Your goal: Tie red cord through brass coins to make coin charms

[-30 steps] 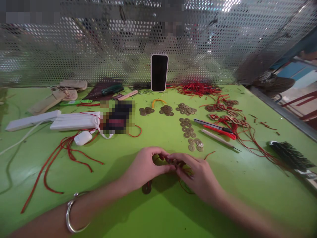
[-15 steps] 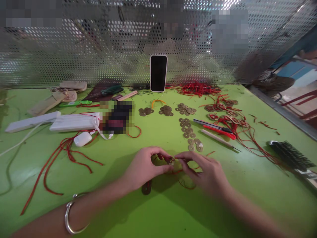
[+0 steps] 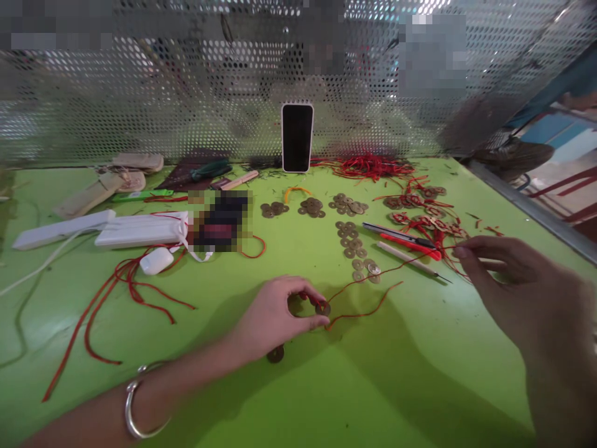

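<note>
Between thumb and fingers, my left hand (image 3: 280,314) holds a round coin (image 3: 323,308) with a hole, over the green table (image 3: 298,398). A thin red cord (image 3: 382,272) runs from the coin up to the right, its far part pinched in my right hand (image 3: 517,292). Another red cord end (image 3: 368,314) lies to the right of the coin. Below my left wrist, a dark coin (image 3: 276,354) hangs or lies partly hidden by that hand.
Coin piles (image 3: 311,208) lie mid-table, near a box cutter (image 3: 401,235) and a pointed tool (image 3: 410,261). Knotted red cords (image 3: 433,224) are at right. A phone (image 3: 297,138) stands at the back; a white power strip (image 3: 140,229) and red cords (image 3: 88,317) lie left.
My right hand has moved away to the right and up, drawing a cord out in a long line from the coin. My left hand stays almost where it was.
</note>
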The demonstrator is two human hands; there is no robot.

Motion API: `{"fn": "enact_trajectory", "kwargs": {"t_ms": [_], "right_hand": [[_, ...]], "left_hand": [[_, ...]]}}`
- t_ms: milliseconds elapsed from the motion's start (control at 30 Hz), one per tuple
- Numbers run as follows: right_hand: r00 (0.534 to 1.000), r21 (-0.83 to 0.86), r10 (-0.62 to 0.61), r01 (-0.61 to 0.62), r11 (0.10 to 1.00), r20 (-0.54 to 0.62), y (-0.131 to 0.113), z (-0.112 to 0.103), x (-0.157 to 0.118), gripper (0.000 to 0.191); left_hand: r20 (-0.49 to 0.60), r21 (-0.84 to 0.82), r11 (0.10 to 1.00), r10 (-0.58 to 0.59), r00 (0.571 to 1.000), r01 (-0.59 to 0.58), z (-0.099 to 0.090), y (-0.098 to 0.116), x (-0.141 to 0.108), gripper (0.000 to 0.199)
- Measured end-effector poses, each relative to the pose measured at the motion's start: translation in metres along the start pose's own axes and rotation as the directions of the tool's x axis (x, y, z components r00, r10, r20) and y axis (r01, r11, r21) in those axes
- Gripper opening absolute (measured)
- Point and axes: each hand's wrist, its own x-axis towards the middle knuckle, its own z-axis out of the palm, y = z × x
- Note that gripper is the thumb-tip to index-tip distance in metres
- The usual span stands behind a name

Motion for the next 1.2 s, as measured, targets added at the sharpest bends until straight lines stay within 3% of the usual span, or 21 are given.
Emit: {"fn": "enact_trajectory", "kwargs": {"t_ms": [100,200,267,333,367,433,600,767,900,1067,1200], "right_hand": [[0.989,-0.223,-0.117,0.135,0.965,0.091,0.005,-0.004,0.001,0.017],[0.949,-0.138,-0.246,0.275,0.951,0.196,-0.013,-0.002,-0.003,0.022],[0.858,0.127,-0.374,0.352,0.927,0.352,-0.037,0.002,-0.010,0.034],[0.686,0.315,-0.479,0.361,0.878,0.548,-0.064,0.010,-0.019,0.049],[0.623,0.380,-0.498,0.324,0.866,0.604,-0.075,0.015,-0.024,0.057],[0.558,0.467,-0.508,0.228,0.854,0.656,-0.091,0.026,-0.032,0.069],[0.542,0.512,-0.483,0.111,0.852,0.688,-0.099,0.044,-0.041,0.058],[0.533,0.532,-0.492,0.090,0.842,0.688,-0.095,0.033,-0.037,0.037],[0.555,0.499,-0.493,0.155,0.852,0.670,-0.085,0.021,-0.034,0.032],[0.623,0.431,-0.439,0.175,0.885,0.647,-0.069,0.013,-0.033,0.027],[0.627,0.375,-0.434,0.235,0.897,0.647,-0.055,0.010,-0.034,0.025]], "left_hand": [[-0.006,0.064,0.998,0.007,1.000,-0.006,0.000,0.002,-0.001,0.019],[-0.002,0.082,0.996,0.026,1.000,-0.026,0.000,0.003,-0.001,0.020],[0.004,0.068,0.997,0.040,0.999,-0.040,0.002,0.003,-0.002,0.017],[0.006,0.026,0.999,0.042,0.999,-0.042,0.003,0.002,-0.003,0.014],[0.008,-0.008,0.999,0.037,0.999,-0.037,0.004,0.001,-0.003,0.014],[0.014,-0.088,0.996,0.022,1.000,-0.021,0.006,0.001,-0.005,0.014],[0.025,-0.153,0.988,0.040,0.999,-0.036,0.011,0.006,-0.009,0.015],[-0.008,-0.024,0.994,0.103,0.995,-0.103,0.014,0.009,-0.011,0.013],[-0.020,0.080,0.992,0.098,0.995,-0.096,0.016,0.007,-0.011,0.017],[0.009,0.179,0.977,0.119,0.993,-0.119,0.018,0.004,-0.012,0.020],[0.030,0.249,0.960,0.128,0.991,-0.131,0.020,0.003,-0.013,0.023]]}}
